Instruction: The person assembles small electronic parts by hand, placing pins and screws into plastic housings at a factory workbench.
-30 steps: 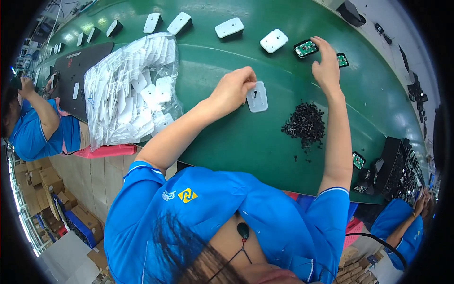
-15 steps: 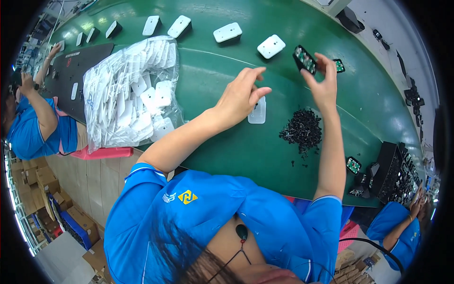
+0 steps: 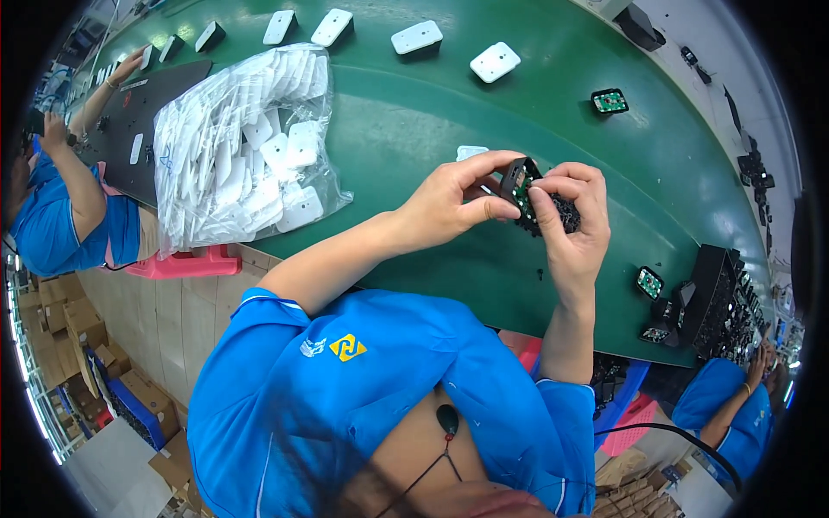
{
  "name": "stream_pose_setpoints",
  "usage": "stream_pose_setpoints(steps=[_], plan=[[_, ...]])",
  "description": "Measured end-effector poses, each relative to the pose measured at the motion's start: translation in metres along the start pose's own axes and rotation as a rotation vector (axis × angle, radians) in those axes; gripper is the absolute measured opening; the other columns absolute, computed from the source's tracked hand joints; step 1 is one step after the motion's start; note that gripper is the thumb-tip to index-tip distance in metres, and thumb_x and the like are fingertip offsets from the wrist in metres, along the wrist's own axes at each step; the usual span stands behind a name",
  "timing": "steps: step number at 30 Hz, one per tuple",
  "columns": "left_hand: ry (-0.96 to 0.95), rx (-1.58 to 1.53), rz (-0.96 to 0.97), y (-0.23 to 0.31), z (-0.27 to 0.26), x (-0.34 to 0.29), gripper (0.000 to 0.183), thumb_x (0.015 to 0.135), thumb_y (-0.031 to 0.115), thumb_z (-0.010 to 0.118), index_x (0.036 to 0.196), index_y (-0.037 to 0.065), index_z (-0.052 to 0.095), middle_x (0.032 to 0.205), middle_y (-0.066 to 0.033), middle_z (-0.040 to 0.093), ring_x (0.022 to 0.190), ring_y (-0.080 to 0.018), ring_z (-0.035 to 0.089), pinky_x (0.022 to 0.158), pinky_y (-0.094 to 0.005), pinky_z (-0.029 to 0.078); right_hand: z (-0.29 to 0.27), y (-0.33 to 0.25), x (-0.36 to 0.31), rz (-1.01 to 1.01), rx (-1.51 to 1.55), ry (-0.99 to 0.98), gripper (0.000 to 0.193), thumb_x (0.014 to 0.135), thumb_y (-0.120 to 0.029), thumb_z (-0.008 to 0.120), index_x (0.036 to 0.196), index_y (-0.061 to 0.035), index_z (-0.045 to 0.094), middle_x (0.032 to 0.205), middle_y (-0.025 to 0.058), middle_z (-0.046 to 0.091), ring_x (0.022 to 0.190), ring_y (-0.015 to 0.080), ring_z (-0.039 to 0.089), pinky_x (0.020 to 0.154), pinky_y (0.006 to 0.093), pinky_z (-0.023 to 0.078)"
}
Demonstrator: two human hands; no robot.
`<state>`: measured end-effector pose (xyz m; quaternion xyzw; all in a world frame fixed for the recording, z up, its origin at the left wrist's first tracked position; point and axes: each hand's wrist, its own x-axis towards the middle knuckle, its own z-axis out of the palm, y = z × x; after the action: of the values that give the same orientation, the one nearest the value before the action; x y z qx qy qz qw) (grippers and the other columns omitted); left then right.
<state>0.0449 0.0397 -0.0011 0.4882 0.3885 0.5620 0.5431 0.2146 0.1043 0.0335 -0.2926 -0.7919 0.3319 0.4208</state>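
Note:
Between both hands, above the green table, is a black plastic housing (image 3: 519,175) with a green circuit board in it, tilted so its open side faces right. My left hand (image 3: 453,200) grips it from the left, thumb below and fingers on top. On the other side my right hand (image 3: 577,211) has its thumb and bent fingers on the housing's right part; some of the contact is hidden. Behind the hands lies a heap of small black parts (image 3: 567,214), mostly covered by them. A white flat cover (image 3: 471,153) shows past my left fingers.
White-topped black units (image 3: 496,62) stand in a row along the far side. A clear bag of white covers (image 3: 233,164) lies at left. Other open housings (image 3: 610,102) rest at far right and near a black box (image 3: 710,298). Co-workers (image 3: 73,203) sit on both sides.
My right hand has brought the housing with the circuit board nearer, from the far right to the middle. My left hand has moved right and closed on it.

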Motion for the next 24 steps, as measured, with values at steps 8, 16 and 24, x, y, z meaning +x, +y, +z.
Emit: stream_pose_setpoints(steps=[8, 16, 24], plan=[[0.071, 0.594, 0.345, 0.006, 0.005, -0.008, 0.053, 0.074, 0.006, 0.075, 0.124, 0.006, 0.056, 0.113, -0.0112, 0.06, 0.092, -0.0188, 0.062, 0.079, -0.03, 0.053, 0.004, -0.024, -0.006, -0.307, -0.655, 0.026, 0.016, 0.068, -0.006, 0.069, 0.08, -0.007, 0.059, 0.086, 0.0046, 0.056, 0.076, 0.0228, 0.055, 0.065, 0.0353, 0.039], [-0.041, 0.278, 0.066, 0.004, -0.005, -0.018, 0.052, 0.079, 0.006, 0.069, 0.129, 0.002, 0.052, 0.107, -0.007, 0.062, 0.084, -0.0121, 0.061, 0.072, -0.0267, 0.052, -0.005, -0.015, -0.017, -0.342, -0.348, -0.153, 0.028, 0.066, 0.0, 0.068, 0.094, -0.0041, 0.066, 0.085, 0.0073, 0.057, 0.077, 0.0247, 0.056, 0.062, 0.0354, 0.041], [-0.192, -0.399, -0.164, -0.005, -0.005, -0.018, 0.045, 0.092, 0.033, 0.061, 0.119, 0.003, 0.041, 0.094, -0.0096, 0.064, 0.075, -0.0153, 0.064, 0.057, -0.0264, 0.052, -0.016, 0.024, -0.013, 0.212, 0.428, -0.455, 0.054, 0.092, -0.043, 0.056, 0.125, -0.0003, 0.055, 0.13, 0.0141, 0.05, 0.121, 0.0238, 0.047, 0.099, 0.0354, 0.038]])
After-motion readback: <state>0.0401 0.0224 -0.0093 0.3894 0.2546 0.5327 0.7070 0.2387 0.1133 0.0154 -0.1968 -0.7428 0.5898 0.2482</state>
